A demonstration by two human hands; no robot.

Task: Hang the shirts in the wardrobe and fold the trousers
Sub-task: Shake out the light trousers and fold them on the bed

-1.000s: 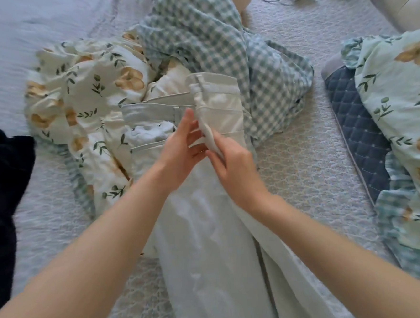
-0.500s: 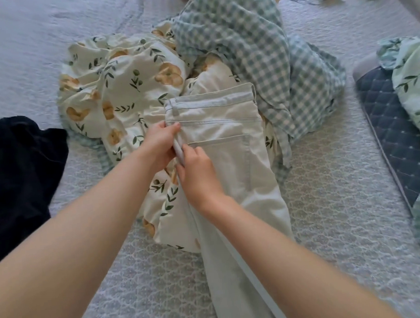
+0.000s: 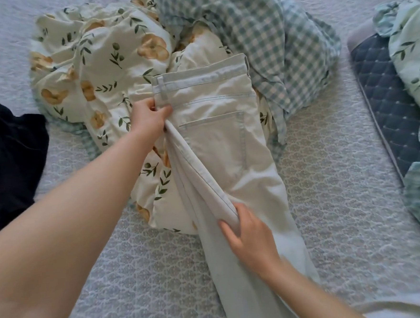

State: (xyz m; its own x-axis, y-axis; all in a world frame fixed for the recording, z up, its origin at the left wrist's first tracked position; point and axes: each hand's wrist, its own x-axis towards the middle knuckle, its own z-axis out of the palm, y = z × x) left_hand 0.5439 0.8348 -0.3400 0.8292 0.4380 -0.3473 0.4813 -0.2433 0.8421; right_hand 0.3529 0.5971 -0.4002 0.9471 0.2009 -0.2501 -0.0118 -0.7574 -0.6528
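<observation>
Pale, off-white trousers [image 3: 222,143] lie lengthwise on the bed [image 3: 331,200], folded leg over leg, back pocket facing up. Waistband end rests on a crumpled floral quilt [image 3: 93,67] toward the far side of the bed; legs run toward the near edge and out of view at the bottom.

Left hand [image 3: 149,118] clenched on the trousers' left edge just below the waistband, beside a belt loop, thumb on top of the fabric. Right hand [image 3: 249,238] farther down the same edge, fingers [image 3: 227,228] curled under the seam of the upper leg and gripping it, lifting that edge slightly off the layer beneath. The edge between the two hands looks stretched straight.

Blue-and-white checked side of the quilt [image 3: 257,31] is bunched behind the waistband, touching it. Dark garment [image 3: 7,158] lies at the left edge of the bed, apart from the trousers. At the right edge, a navy quilted cushion [image 3: 386,101] partly covered by a pale green floral cover [image 3: 415,52].
</observation>
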